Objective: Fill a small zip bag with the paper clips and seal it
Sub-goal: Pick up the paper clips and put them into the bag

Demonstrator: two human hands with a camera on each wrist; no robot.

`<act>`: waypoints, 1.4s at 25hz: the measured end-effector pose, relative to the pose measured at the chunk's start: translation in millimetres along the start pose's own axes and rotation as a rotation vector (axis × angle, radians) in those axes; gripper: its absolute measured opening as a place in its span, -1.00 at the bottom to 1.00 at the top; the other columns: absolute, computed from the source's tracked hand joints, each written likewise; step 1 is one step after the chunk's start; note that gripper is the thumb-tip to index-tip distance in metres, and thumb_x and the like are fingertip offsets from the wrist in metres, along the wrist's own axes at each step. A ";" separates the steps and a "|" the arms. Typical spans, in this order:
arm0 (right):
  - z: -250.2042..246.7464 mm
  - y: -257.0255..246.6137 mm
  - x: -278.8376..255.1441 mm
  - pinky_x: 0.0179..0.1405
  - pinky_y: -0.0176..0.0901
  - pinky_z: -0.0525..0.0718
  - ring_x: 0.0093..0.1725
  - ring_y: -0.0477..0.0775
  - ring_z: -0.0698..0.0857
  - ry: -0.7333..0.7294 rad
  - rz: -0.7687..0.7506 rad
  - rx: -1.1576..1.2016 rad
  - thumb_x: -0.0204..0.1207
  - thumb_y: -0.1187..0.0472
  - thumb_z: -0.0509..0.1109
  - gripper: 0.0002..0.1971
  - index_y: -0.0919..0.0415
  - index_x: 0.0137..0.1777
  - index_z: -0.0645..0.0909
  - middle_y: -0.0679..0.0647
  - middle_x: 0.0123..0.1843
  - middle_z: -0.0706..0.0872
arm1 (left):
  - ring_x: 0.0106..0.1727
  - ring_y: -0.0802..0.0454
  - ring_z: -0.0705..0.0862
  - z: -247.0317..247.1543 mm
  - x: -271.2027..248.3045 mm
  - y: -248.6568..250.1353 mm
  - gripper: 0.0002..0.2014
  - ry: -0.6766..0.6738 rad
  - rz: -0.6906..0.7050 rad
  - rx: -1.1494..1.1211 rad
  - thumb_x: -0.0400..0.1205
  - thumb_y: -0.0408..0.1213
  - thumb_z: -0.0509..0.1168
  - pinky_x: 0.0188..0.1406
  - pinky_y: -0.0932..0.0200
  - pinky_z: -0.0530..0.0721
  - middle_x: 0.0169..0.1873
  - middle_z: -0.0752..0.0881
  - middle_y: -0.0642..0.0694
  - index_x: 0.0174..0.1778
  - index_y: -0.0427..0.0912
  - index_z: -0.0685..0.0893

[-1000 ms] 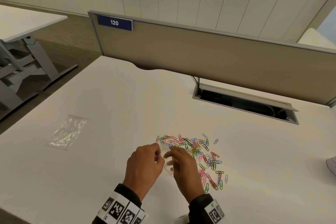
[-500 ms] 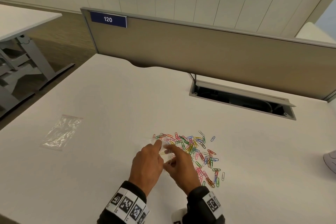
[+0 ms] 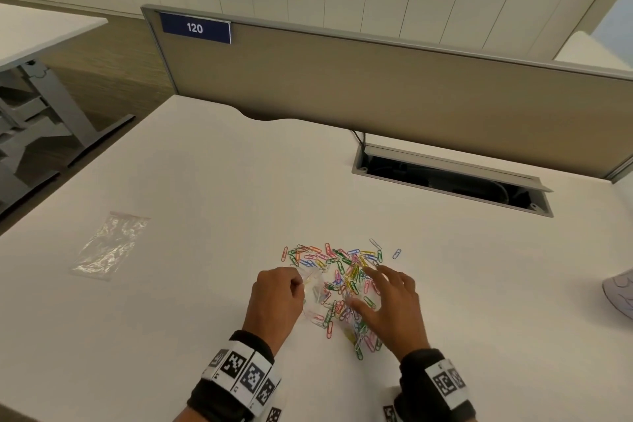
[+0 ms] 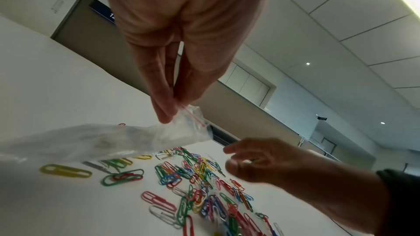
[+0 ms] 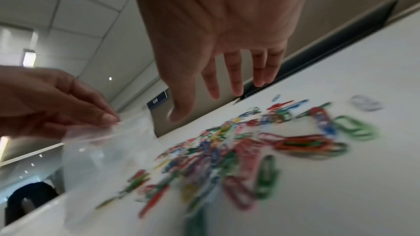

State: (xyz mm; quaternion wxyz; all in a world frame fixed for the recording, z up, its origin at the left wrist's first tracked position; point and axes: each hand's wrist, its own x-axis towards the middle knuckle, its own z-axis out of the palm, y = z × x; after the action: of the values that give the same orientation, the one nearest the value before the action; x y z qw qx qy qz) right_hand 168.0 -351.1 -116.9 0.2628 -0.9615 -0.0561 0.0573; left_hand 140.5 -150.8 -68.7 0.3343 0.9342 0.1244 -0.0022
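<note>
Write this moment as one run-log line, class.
left hand: pinches zip bag mouth | right hand: open above paper clips | clips: loose on desk | bag: unsealed

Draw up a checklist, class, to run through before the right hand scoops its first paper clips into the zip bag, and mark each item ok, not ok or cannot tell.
1. Left hand pinches the zip bag at its red-striped top: ok.
2. Bag mouth held wide enough to take clips: cannot tell; the plastic is clear and crumpled.
3. Right hand free, fingers spread, holding nothing: ok.
4. Paper clips within reach: ok; the right hand hovers over the pile, on the desk.
5. Clips already in the bag: cannot tell.
6. Spare bag out of the way: ok; it lies apart, far to the left.
</note>
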 end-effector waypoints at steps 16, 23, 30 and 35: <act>25.4 -2.0 20.0 0.23 -0.04 0.54 0.32 0.14 0.41 -0.202 -0.142 -0.087 0.50 0.11 0.46 -0.58 -0.05 0.36 0.57 0.04 0.36 0.53 | -0.20 0.03 0.79 8.8 4.0 0.6 -0.91 -0.009 -0.056 -0.139 0.52 -0.36 0.44 -0.10 0.20 0.78 -0.16 0.84 -0.16 -0.12 -0.25 0.81; 23.9 -2.9 25.3 0.16 -0.04 0.68 0.15 0.17 0.68 -0.175 -0.200 -0.075 0.55 0.35 0.35 -0.73 0.14 0.21 0.67 0.12 0.14 0.76 | -0.26 0.10 0.77 9.7 4.2 -2.4 -0.94 -0.008 -0.083 -0.185 0.50 -0.36 0.46 -0.19 0.30 0.72 -0.20 0.85 -0.12 -0.16 -0.23 0.82; 0.3 1.2 24.5 -0.18 -0.49 0.57 -0.22 -0.07 0.71 -0.087 -0.002 0.280 0.40 0.40 0.51 -0.87 0.15 -0.22 0.79 0.04 -0.21 0.82 | -0.27 0.03 0.79 8.8 3.5 -1.9 -0.94 -0.002 -0.099 -0.186 0.49 -0.36 0.46 -0.15 0.21 0.77 -0.22 0.84 -0.14 -0.17 -0.25 0.81; -20.9 -15.1 18.4 -0.19 -0.26 0.80 -0.25 0.10 0.82 -0.080 0.076 0.621 0.34 0.39 0.58 -0.92 0.22 -0.22 0.80 0.15 -0.27 0.85 | -0.27 0.02 0.80 9.2 3.4 -1.3 -0.94 -0.003 -0.098 -0.196 0.50 -0.37 0.45 -0.11 0.12 0.81 -0.23 0.84 -0.15 -0.17 -0.25 0.81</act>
State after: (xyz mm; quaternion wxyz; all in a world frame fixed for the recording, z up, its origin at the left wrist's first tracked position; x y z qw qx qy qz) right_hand 187.9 -346.1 -92.8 0.5393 -0.8336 -0.0100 0.1194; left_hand 144.2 -154.8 -77.0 0.4240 0.8897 0.1690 -0.0078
